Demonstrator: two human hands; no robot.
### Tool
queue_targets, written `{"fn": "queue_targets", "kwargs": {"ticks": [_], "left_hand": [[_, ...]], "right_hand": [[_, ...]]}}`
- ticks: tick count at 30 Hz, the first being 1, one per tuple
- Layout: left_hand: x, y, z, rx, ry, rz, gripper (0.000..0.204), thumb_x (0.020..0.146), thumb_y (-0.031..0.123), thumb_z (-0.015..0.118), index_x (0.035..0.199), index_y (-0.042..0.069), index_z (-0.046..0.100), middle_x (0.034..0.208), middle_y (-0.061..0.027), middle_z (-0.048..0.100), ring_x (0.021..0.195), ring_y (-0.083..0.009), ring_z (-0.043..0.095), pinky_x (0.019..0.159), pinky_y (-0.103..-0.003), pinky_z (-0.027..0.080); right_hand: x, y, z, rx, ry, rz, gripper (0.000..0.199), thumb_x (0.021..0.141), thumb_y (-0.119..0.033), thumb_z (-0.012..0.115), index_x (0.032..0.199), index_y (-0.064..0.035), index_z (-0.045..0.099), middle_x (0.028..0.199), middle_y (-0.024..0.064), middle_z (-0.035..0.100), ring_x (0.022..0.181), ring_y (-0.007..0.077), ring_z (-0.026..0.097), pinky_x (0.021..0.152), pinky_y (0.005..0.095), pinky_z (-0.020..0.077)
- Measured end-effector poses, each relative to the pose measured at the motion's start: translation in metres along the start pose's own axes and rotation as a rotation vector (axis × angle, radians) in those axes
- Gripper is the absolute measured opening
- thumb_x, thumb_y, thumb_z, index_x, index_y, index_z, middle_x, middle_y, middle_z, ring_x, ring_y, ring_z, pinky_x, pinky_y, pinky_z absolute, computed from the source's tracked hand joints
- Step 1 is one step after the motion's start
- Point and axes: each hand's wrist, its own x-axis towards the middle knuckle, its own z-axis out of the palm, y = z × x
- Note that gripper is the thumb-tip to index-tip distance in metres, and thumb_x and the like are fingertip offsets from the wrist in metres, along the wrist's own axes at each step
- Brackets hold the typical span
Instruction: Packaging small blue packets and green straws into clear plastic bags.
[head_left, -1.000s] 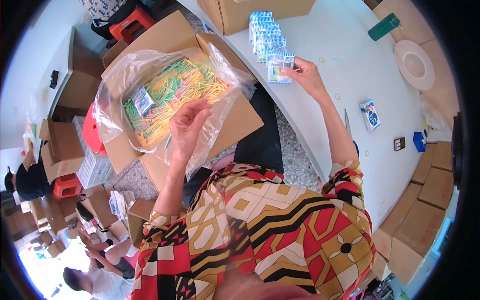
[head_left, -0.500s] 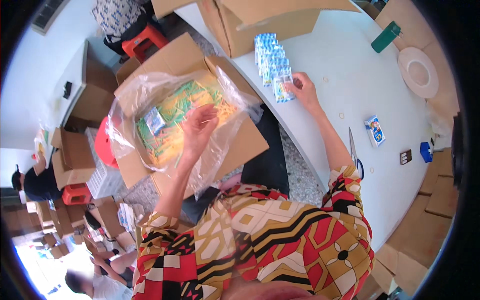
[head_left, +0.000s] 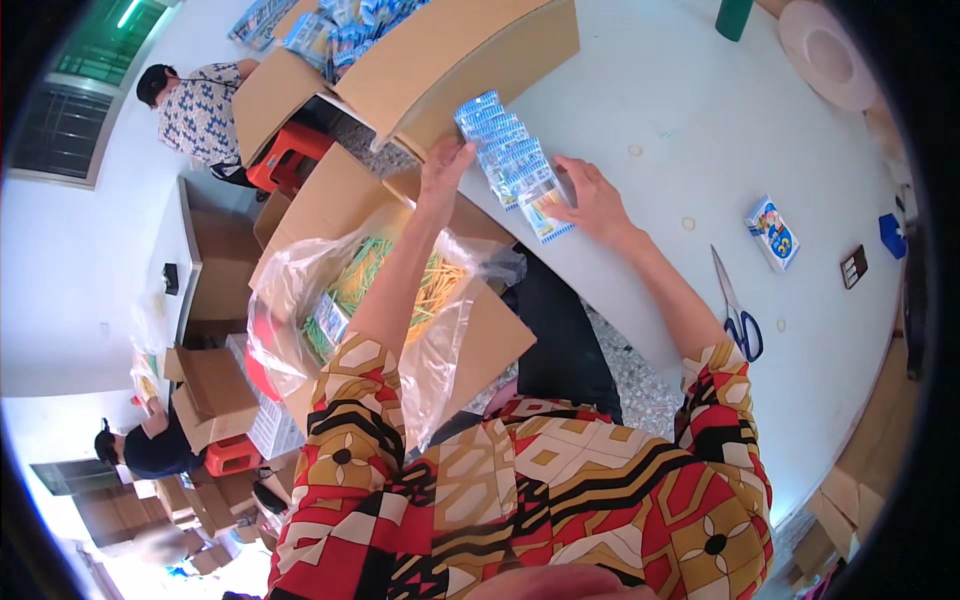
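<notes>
A row of overlapping blue-and-white packets (head_left: 512, 150) with clear fronts lies along the table's left edge. My left hand (head_left: 444, 176) is at the row's left side, fingers loosely bent and partly hidden, with nothing visible in them. On the other side, my right hand (head_left: 597, 205) has its fingers apart, the thumb touching the nearest packet (head_left: 546, 214) and the index finger beside the row. Below my left forearm, a plastic-lined carton (head_left: 480, 345) holds many thin green, yellow and orange strips (head_left: 437, 290). One blue-and-white packet (head_left: 330, 318) lies on those strips.
A large carton (head_left: 470, 70) stands beyond the row, with more blue packets (head_left: 345, 35) behind it. Scissors (head_left: 735, 310), a small blue-and-white box (head_left: 772, 234), a green bottle (head_left: 734, 18) and a pale round lid-like object (head_left: 826, 52) are on the right. Other people are at the left.
My left hand has moved from above the lined carton to the packets' left side. My right hand stays by the nearest packet, its fingers more spread. The view has shifted.
</notes>
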Motion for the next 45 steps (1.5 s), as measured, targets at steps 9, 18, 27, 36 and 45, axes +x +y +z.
{"fn": "queue_targets", "kwargs": {"ticks": [9,18,27,36,45], "left_hand": [[0.018,-0.004,0.037,-0.164,0.02,0.11,0.029,0.086,0.026,0.059,0.105,0.004,0.059,0.099,-0.0025,0.061,0.091,-0.0094,0.053,0.085,-0.025,0.039],[0.023,-0.012,0.042,-0.292,0.057,0.078,0.025,0.082,0.021,0.065,0.099,0.004,0.06,0.091,-0.002,0.064,0.079,-0.0081,0.058,0.072,-0.025,0.047],[-0.01,-0.019,0.041,-0.426,-0.129,0.039,0.043,0.088,0.028,0.056,0.12,0.004,0.041,0.111,-0.0056,0.054,0.097,-0.0131,0.054,0.086,-0.029,0.045],[-0.055,-0.008,0.074,-0.106,-0.154,0.207,0.075,0.062,0.011,0.081,0.121,0.0,0.036,0.111,-0.0074,0.053,0.101,-0.0137,0.052,0.09,-0.03,0.043],[-0.067,0.003,0.092,-0.229,-0.113,0.225,0.066,0.062,0.01,0.08,0.115,0.001,0.041,0.105,-0.0071,0.056,0.094,-0.0126,0.056,0.084,-0.028,0.046]], "right_hand": [[0.004,-0.01,-0.004,-0.053,-0.096,0.058,0.064,0.07,-0.038,0.069,0.12,-0.0068,0.045,0.107,0.0089,0.056,0.101,0.0263,0.053,0.084,0.0358,0.0449],[0.005,-0.011,-0.002,-0.029,-0.074,0.052,0.061,0.07,-0.037,0.069,0.118,-0.0068,0.045,0.104,0.0082,0.057,0.097,0.0257,0.054,0.078,0.0361,0.0466],[0.005,-0.015,0.0,0.033,-0.016,0.062,0.067,0.068,-0.029,0.073,0.123,-0.0068,0.043,0.106,0.0095,0.057,0.098,0.0262,0.054,0.083,0.0362,0.045],[0.012,-0.006,-0.006,0.337,-0.073,-0.046,0.087,0.061,-0.024,0.078,0.133,-0.0074,0.032,0.122,0.0131,0.049,0.113,0.0269,0.048,0.096,0.0361,0.0372],[0.002,-0.026,-0.018,0.477,-0.185,0.091,0.081,0.062,-0.02,0.076,0.129,-0.0074,0.032,0.117,0.0135,0.052,0.107,0.0275,0.053,0.09,0.0356,0.0416]]}}
